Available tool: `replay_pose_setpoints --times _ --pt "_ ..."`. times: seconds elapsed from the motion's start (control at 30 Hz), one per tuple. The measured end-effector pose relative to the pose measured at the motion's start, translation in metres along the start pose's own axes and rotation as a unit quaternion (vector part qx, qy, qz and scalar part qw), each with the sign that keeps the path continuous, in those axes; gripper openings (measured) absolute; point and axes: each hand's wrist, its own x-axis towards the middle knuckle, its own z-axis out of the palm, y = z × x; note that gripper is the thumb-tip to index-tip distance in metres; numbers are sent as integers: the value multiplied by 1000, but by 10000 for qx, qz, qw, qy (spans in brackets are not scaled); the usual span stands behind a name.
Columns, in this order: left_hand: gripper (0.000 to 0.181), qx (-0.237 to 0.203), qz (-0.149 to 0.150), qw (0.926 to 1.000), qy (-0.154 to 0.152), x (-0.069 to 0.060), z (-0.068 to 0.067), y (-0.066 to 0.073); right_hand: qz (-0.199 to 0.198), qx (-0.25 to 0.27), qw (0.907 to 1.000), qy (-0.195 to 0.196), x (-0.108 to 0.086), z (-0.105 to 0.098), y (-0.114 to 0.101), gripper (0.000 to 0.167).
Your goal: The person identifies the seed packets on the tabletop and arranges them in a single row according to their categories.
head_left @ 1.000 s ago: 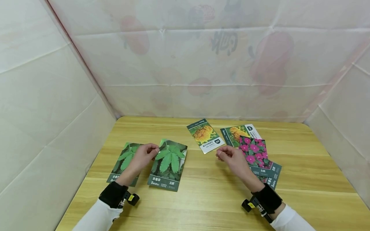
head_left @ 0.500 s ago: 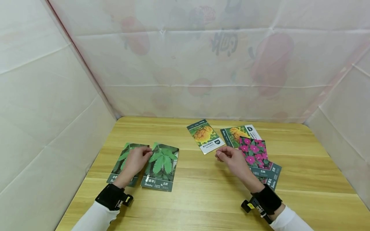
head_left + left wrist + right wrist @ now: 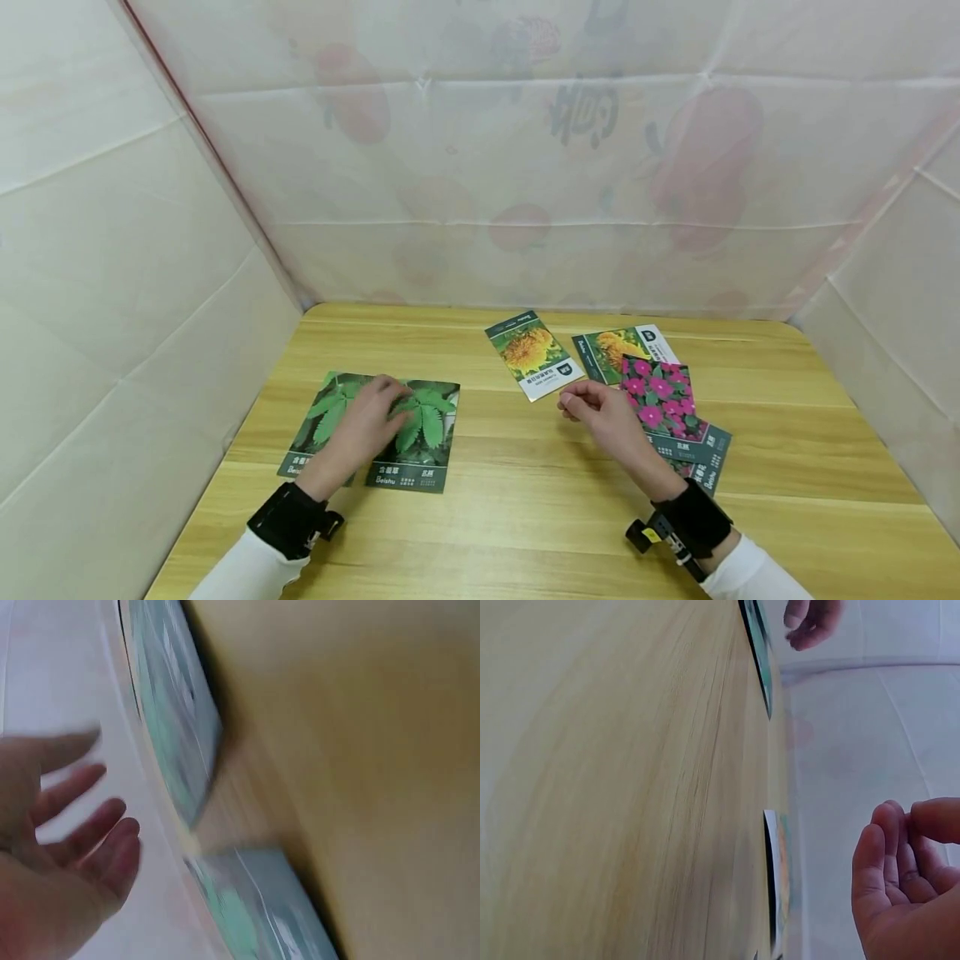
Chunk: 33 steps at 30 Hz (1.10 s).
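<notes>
Two green-leaf packets lie side by side at the left of the table, the left one (image 3: 321, 414) partly under my left hand (image 3: 364, 427) and the other (image 3: 428, 433) beneath its fingertips. In the left wrist view my left hand (image 3: 71, 840) is lifted off the packets, fingers loosely bent and apart, holding nothing. My right hand (image 3: 609, 417) hovers beside the pink-flower packet (image 3: 663, 400), below a yellow-flower packet (image 3: 528, 350). The right wrist view shows that hand (image 3: 911, 874) with bent fingers, thumb near the fingertips, nothing between them.
A second yellow-flower packet (image 3: 607, 350) lies at the back right, overlapped by the pink-flower one. Under that, another packet (image 3: 712, 454) sticks out at the lower right. Pale fabric walls (image 3: 465, 183) surround the wooden table (image 3: 525, 533) at the back and sides.
The right-hand leaf packet has shifted left, closer to its neighbour. My left hand has let go of it, its fingers now spread above. My right hand has stayed almost still.
</notes>
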Motion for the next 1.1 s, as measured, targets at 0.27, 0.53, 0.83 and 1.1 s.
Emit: replay_pose_setpoints --times 0.27,0.53,0.83,1.1 --pt "53 16 1189 9834 -1374 -8 12 17 -7 -62 10000 46 0 0 1 29" --pt "56 5 1105 9780 -1769 -12 13 18 64 -104 9999 43 1 0 2 29" --pt "55 159 1250 9786 -1626 -12 9 13 115 -70 9999 71 1 0 2 29" --pt "49 -17 1139 9812 -1557 -10 7 16 225 -148 9996 -32 2 -3 1 30"
